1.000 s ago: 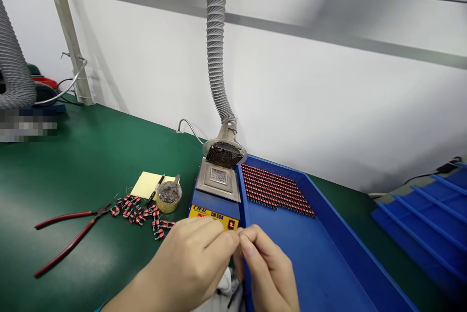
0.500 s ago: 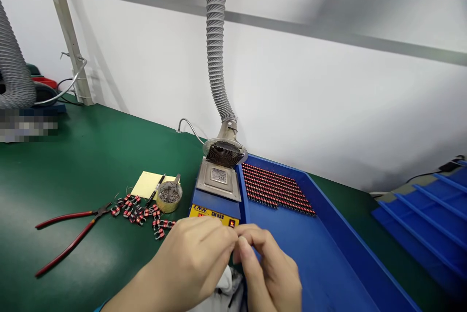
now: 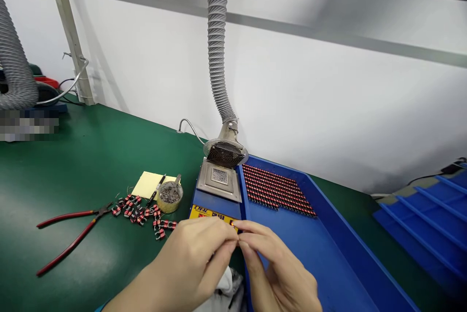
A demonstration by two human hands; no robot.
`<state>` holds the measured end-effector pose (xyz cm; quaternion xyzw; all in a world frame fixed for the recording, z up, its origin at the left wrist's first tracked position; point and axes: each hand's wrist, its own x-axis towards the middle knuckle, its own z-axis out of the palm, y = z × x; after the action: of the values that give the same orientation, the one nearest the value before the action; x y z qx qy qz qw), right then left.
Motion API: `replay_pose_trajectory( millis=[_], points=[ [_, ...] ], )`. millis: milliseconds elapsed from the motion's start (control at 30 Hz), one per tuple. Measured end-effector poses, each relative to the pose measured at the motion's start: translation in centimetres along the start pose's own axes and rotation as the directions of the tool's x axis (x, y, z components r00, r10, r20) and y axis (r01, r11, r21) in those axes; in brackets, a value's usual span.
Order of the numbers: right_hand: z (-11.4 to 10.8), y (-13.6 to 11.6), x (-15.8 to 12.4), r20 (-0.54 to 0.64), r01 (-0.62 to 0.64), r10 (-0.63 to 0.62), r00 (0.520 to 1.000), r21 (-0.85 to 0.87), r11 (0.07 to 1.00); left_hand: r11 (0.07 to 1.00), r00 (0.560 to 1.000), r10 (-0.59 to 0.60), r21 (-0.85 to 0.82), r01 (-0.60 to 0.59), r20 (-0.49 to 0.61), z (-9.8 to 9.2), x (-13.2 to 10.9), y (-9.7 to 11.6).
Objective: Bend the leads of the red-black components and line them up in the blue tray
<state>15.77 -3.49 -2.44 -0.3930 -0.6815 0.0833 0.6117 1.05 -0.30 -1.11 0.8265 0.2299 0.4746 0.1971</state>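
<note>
the left hand [image 3: 193, 266] and the right hand [image 3: 282, 275] meet at the near edge of the green surface [image 3: 73, 156], fingertips touching just in front of the solder pot [image 3: 219, 190]. each hand has thumb and forefinger pinched together, tip against tip. whatever sits between them is hidden, so i cannot tell if a part is held. the solder pot, blue with a yellow front label and a square metal well, stands near the middle of the near edge, its label partly hidden behind the fingers. the right hand hangs over the near left corner of the blue tray [image 3: 328, 253], which lies right against the pot's right side. rows of red parts [image 3: 277, 190] fill the tray's far left corner. a ribbed grey hose [image 3: 218, 59] comes down to a round grille just behind the pot. left of the pot lie a small tin cup [image 3: 170, 196], a yellow pad [image 3: 146, 184], a scatter of loose red parts [image 3: 140, 213] and red-handled pliers [image 3: 67, 236], all apart from both hands. a white cloth [image 3: 226, 285] shows under the wrists. more blue trays [image 3: 430, 205] sit toward the right edge.
</note>
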Motion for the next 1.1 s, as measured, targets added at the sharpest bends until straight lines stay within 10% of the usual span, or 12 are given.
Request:
replay_pose_trajectory(
  millis=[167,333,533,833,1000,1100],
  points=[
    [0.0,-0.2,-0.1,0.256,-0.542,0.479,0.840,0.461,0.703,0.984,0.993,0.117,0.135,-0.116,-0.003,0.3,-0.1,-0.1],
    [-0.6,0.0,0.4,0.112,-0.316,0.296,0.949,0.346,0.883,0.932,0.962,-0.248,-0.241,0.270,0.116,-0.7,0.3,0.4],
    [-0.2,0.3,0.4,0.071,-0.095,0.078,0.994,0.277,0.956,0.857,0.907,-0.347,-0.312,0.411,0.241,-1.1,0.4,0.7],
    [-1.1,0.3,0.2,-0.155,-0.263,0.347,0.925,0.397,0.879,0.754,0.874,-0.423,-0.441,0.486,0.241,-1.3,0.1,0.2],
    [1.2,0.6,0.0,0.178,-0.509,0.524,0.833,0.620,0.597,0.393,0.876,-0.405,-0.815,0.425,0.261,-0.5,-0.2,-0.6],
    [2.9,-0.1,0.0,0.197,-0.537,0.662,0.723,0.763,0.359,0.421,0.880,-0.435,-0.821,0.387,0.192,0.0,-0.1,-0.8]
  ],
)
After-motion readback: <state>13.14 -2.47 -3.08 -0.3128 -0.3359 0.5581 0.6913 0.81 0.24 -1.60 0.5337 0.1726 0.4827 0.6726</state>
